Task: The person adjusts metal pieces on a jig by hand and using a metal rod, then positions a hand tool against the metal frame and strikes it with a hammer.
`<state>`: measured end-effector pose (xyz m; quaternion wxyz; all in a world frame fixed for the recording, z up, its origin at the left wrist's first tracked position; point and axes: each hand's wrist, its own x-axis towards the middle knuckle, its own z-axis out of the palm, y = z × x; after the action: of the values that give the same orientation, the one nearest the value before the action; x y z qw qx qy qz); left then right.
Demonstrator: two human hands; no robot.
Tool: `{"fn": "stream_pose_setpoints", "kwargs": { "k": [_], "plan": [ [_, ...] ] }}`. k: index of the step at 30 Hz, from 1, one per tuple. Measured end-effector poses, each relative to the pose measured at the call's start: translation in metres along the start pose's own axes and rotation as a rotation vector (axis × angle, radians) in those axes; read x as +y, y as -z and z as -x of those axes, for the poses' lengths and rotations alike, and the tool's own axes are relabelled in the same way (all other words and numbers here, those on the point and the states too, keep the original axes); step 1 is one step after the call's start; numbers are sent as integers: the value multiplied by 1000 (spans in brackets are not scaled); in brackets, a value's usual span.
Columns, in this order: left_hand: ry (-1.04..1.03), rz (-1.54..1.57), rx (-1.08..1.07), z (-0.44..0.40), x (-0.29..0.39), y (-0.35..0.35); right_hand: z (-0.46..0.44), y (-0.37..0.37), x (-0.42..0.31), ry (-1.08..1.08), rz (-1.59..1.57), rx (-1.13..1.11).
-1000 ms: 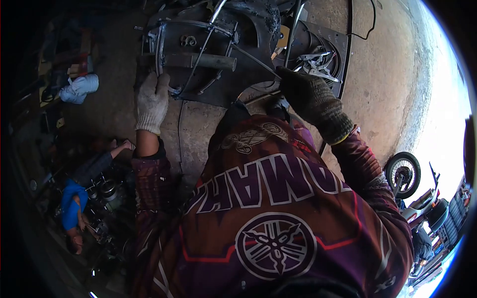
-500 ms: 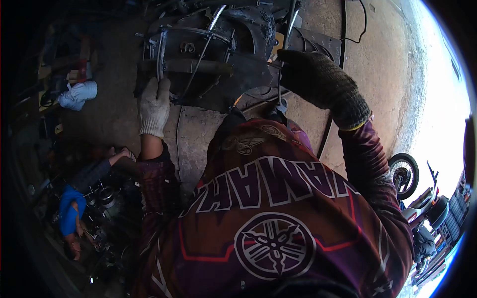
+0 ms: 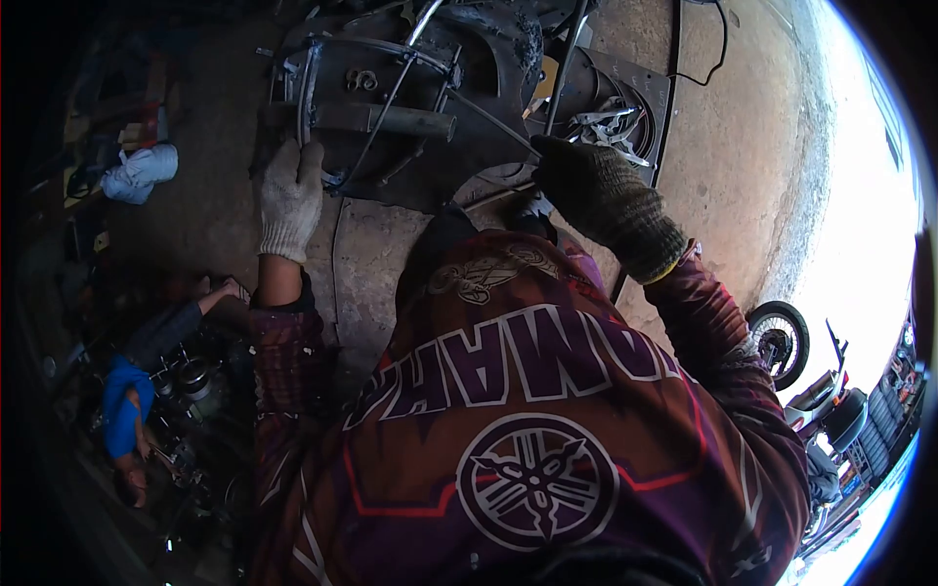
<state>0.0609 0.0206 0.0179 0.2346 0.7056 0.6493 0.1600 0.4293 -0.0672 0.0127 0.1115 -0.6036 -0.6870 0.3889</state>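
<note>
My left hand [image 3: 291,195], in a pale knitted work glove, is closed on the lower end of a bent metal bar of a welded metal frame [image 3: 311,83]. The frame lies over a dark metal sheet [image 3: 479,161]. My right hand [image 3: 601,200], in a darker, dirty glove, is closed at the end of a thin metal rod [image 3: 498,122] that slants down from the frame. A second, straight bar [image 3: 567,68] comes down close to its fingers. A short thick pipe [image 3: 420,123] lies across the sheet, with small metal rings [image 3: 362,80] above it.
Crumpled silvery material [image 3: 611,127] and coiled wire lie right of the frame. A cable [image 3: 721,49] runs over the concrete floor [image 3: 747,176]. Pale cloth [image 3: 140,174] lies at left. Another person in blue [image 3: 127,400] works among metal parts. A motorcycle [image 3: 831,396] stands at right.
My right hand has moved down and slightly left, uncovering the silvery material. The frame has shifted a little left and up in view, and my left hand stays on it.
</note>
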Motion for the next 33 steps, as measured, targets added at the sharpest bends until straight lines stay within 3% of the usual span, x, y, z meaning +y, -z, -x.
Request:
{"fn": "stream_pose_setpoints", "kwargs": {
  "k": [3,5,9,13,15,17,19,22,24,25,30,31,33],
  "plan": [
    [12,21,-12,0,2,1,-7,-8,19,-17,64,-69],
    [-14,22,-7,-3,0,0,-22,-34,71,257,72,104],
    [-34,-5,-17,-1,-3,4,-44,-32,95,460,193,134],
    [64,-28,-46,2,12,8,-34,-5,70,417,192,72],
    [-63,-454,317,16,62,5,-18,4,43,243,88,76],
    [-470,-193,347,25,110,-16,-9,11,26,118,-63,17],
    [-928,-101,179,18,127,-65,-10,7,21,20,-205,-54],
    [-1007,-309,28,6,155,-106,-9,-1,29,213,-349,135],
    [-972,-465,-337,1,153,-123,-5,11,28,59,-560,-23],
    [-1015,-483,-326,0,150,-124,-4,18,27,-14,-660,-100],
    [-962,-490,-340,-2,142,-142,-33,46,69,141,-352,-153],
    [-972,-529,-353,0,139,-147,-41,88,31,-21,-479,-149],
    [-1010,-451,-301,2,129,-152,-83,104,31,349,-3,243]
  ]
}}
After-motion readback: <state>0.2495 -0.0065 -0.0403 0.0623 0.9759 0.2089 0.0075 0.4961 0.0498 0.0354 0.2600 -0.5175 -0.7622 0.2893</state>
